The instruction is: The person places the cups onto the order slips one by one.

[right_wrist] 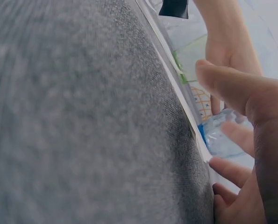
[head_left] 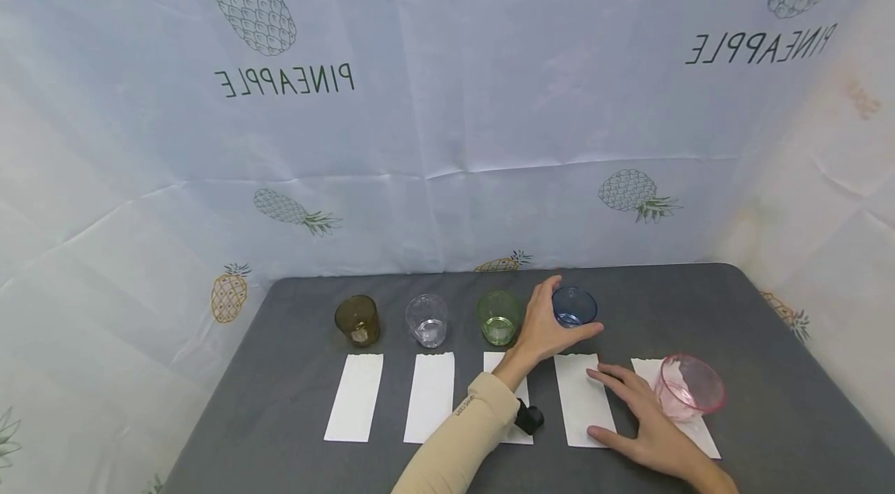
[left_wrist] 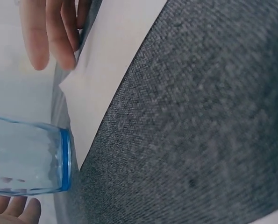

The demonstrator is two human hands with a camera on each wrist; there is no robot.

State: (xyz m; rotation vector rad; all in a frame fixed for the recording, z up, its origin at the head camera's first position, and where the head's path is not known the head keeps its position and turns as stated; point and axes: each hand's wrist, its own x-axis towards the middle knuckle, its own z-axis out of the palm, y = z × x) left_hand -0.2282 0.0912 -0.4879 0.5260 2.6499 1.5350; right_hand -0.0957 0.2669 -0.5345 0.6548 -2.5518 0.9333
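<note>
My left hand (head_left: 548,331), fingers and thumb spread wide, is at the blue glass (head_left: 575,307) in the back row. Its fingers lie at the glass's left side and its thumb passes in front. In the left wrist view the blue glass (left_wrist: 26,156) appears sideways, with left fingertips (left_wrist: 17,210) beside it. My right hand (head_left: 646,428) hovers low over the fourth white paper strip (head_left: 582,408), fingers apart and holding nothing. Just right of it, a pink glass (head_left: 688,389) stands on the fifth strip (head_left: 702,436).
Left of the blue glass stand a green glass (head_left: 499,319), a clear glass (head_left: 428,321) and a brown glass (head_left: 357,321). In front of them lie more paper strips, such as the leftmost strip (head_left: 354,398). A pineapple-print curtain (head_left: 447,129) hangs behind the grey table (head_left: 280,401).
</note>
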